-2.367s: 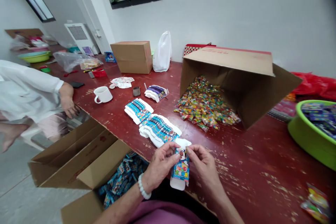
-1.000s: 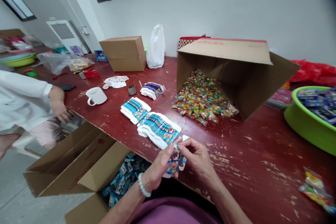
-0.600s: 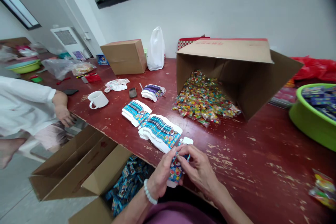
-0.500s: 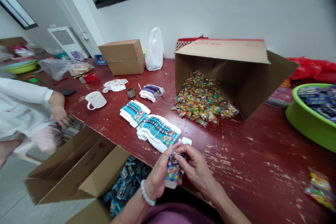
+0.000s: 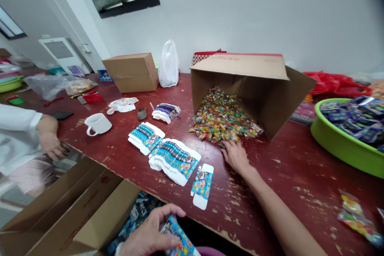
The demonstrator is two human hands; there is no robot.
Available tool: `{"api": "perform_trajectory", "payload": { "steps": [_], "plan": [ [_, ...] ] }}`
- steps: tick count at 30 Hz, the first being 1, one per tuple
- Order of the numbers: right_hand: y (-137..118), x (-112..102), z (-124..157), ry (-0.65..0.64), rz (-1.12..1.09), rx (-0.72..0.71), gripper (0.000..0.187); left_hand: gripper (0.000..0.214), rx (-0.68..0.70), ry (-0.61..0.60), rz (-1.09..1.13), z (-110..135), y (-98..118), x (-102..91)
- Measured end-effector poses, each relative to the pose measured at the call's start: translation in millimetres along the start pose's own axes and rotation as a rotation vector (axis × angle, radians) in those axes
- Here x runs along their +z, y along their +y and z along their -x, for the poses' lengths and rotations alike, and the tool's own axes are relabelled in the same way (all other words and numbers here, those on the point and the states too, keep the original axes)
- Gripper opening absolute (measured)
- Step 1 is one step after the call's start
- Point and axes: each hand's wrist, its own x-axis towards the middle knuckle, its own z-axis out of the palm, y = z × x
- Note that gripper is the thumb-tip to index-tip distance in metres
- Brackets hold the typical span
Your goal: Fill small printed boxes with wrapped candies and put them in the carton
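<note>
Right hand [image 5: 235, 157] had moved away from the left hand [image 5: 150, 234] to the front edge of the candy heap [image 5: 223, 116], its grip impossible to tell; the left pinched a blue box [image 5: 179, 241] near the table [image 5: 288, 164] edge.

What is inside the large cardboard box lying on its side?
Colourful wrapped packets fill part of the box and spill out to the right hand. What lies beneath them is covered.

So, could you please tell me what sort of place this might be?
Probably a small packing workshop: wrapped, candy-like pieces spill from a tipped cardboard box, flat printed cartons lie stacked on the worn red table, and a green tub holds purple packets.
</note>
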Motion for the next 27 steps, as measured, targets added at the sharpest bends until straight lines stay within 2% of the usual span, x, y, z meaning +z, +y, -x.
{"api": "perform_trajectory", "payload": {
  "steps": [1, 4, 5, 7, 10, 12, 15, 19, 22, 25, 27],
  "plan": [
    [2.0, 3.4, -1.7, -0.005, 0.023, 0.011, 0.031, 0.057, -0.013, -0.018, -0.141, 3.0, -0.5, -9.1],
    [4.7, 9.2, 0.0, -0.037, 0.048, 0.026, 0.027, 0.038, -0.084, -0.228, -0.421, 9.5, 0.0, -27.2],
    [5.8, 9.6, 1.8, -0.052, 0.042, 0.030, 0.028, 0.031, -0.075, -0.284, -0.457, 10.1, 0.6, -29.3],
    [9.3, 8.6, 6.0, -0.090, 0.010, 0.039, 0.031, 0.022, -0.037, -0.309, -0.417, 8.4, 3.1, -28.5],
    [15.9, 4.5, 12.4, -0.146, -0.069, 0.065, 0.030, 0.033, -0.022, -0.213, -0.098, -1.1, 12.1, -19.1],
    [17.9, 1.5, 16.0, -0.161, -0.129, 0.085, 0.026, 0.042, 0.035, -0.125, 0.112, -10.3, 21.2, -9.4],
    [9.5, -2.6, 22.6, -0.162, -0.247, 0.099, 0.028, 0.044, 0.159, 0.000, 0.241, -24.5, 35.9, 7.9],
    [-29.1, -10.0, 42.6, -0.174, -0.463, 0.017, 0.030, 0.042, 0.199, 0.080, 0.226, -37.4, 51.5, 28.6],
    [-66.3, -19.8, 64.0, -0.256, -0.747, -0.200, 0.024, 0.041, 0.234, 0.093, 0.110, -41.6, 58.8, 38.4],
    [-91.8, -33.0, 79.4, -0.320, -0.717, -0.409, 0.023, 0.039, 0.276, 0.147, -0.079, -42.9, 61.1, 44.0],
    [-98.9, -41.3, 83.7, -0.356, -0.647, -0.476, 0.025, 0.042, 0.294, 0.147, -0.154, -42.7, 60.5, 46.7]
  ]
}}
